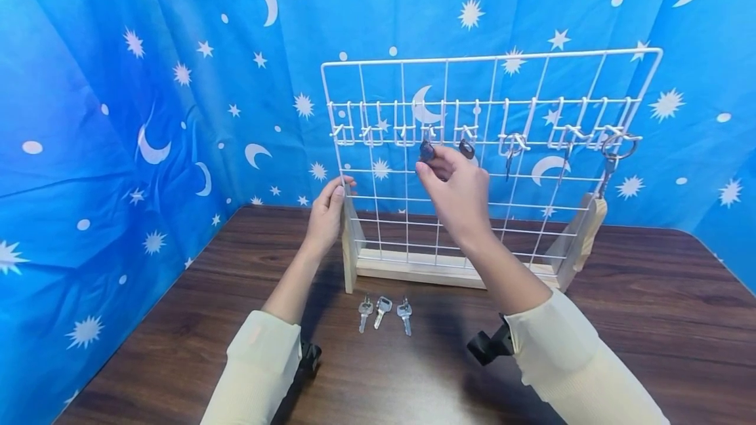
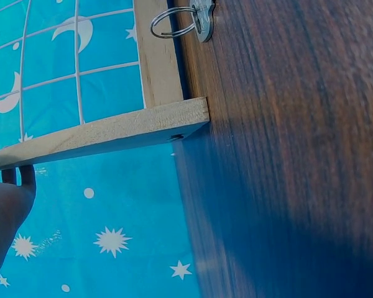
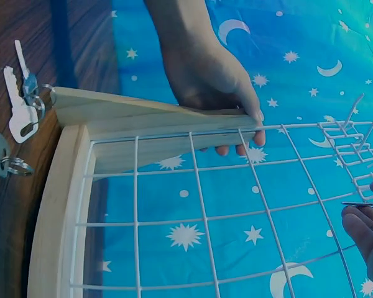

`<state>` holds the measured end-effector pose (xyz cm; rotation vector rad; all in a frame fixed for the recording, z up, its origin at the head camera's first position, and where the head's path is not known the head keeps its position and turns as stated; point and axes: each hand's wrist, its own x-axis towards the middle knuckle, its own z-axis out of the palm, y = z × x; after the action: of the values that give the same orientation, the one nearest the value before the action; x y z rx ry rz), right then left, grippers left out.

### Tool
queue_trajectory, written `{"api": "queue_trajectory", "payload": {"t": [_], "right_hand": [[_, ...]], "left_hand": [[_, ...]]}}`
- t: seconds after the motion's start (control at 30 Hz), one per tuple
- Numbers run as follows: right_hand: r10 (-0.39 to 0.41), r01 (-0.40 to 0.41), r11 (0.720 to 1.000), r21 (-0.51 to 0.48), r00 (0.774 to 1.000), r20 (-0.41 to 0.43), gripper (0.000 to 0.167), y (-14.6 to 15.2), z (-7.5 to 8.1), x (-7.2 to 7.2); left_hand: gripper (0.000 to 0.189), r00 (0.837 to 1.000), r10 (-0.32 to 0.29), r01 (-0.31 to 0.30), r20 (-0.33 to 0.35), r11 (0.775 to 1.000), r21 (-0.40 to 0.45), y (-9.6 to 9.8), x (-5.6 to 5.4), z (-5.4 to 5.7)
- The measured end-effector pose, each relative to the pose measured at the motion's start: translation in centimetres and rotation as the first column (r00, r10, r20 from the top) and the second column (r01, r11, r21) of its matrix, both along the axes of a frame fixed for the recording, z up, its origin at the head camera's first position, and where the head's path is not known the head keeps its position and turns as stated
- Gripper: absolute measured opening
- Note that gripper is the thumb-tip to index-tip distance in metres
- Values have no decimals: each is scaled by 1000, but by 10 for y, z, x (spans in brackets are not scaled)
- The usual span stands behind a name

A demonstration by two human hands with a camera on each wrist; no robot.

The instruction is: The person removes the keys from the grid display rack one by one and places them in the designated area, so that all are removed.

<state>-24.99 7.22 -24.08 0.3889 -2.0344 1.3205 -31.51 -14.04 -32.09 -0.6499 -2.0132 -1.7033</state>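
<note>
A white wire grid rack point(image 1: 407, 197) with a row of hooks stands upright on a wooden base. My left hand point(image 1: 327, 215) grips the rack's left wooden side support point(image 3: 137, 118), thumb on one face and fingertips round the other. High at the grid, my right hand point(image 1: 461, 192) pinches a dark-headed key point(image 1: 426, 151) between thumb and fingers, right at a middle hook point(image 1: 430, 130). The right wrist view shows only a thin metal edge of that key point(image 3: 360, 203). Just right of it, another dark-headed key point(image 1: 466, 148) hangs from its hook.
Keys on rings hang on the right hooks, one on a large ring point(image 1: 619, 146) at the far end. Three silver keys, the middle one point(image 1: 382, 310) included, lie on the dark wooden table point(image 1: 236, 320) before the base. A blue star-patterned cloth point(image 1: 366, 5) hangs behind.
</note>
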Motion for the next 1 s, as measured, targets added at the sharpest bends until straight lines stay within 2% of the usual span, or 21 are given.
{"api": "queue_trajectory", "payload": {"t": [0.13,0.23,0.4,0.47,0.8,0.9,1.0], "right_hand": [[26,-25,997,-74,1000,14,24,-2,4,-2],[94,-86,980,-179,995,36,23,-3,6,-1],[188,-167,939,-301,981,42,23,-2,8,3],[199,-179,932,-315,979,35,23,-2,8,5],[212,-197,915,-351,977,6,21,-2,11,13],[221,-204,910,-360,975,7,19,-1,11,16],[227,-210,907,-364,974,3,19,-1,11,20]], "left_hand": [[34,1000,-9,9,16,1000,8,1,1,2],[34,999,-26,25,29,1000,19,1,2,5],[32,999,-13,13,39,1000,0,5,18,18],[31,999,-5,5,39,1000,-6,7,23,22],[32,1000,1,-1,31,1000,-15,7,25,22],[31,1000,12,-12,29,1000,-20,7,25,22],[31,1000,4,-3,31,1000,-9,5,17,15]]}}
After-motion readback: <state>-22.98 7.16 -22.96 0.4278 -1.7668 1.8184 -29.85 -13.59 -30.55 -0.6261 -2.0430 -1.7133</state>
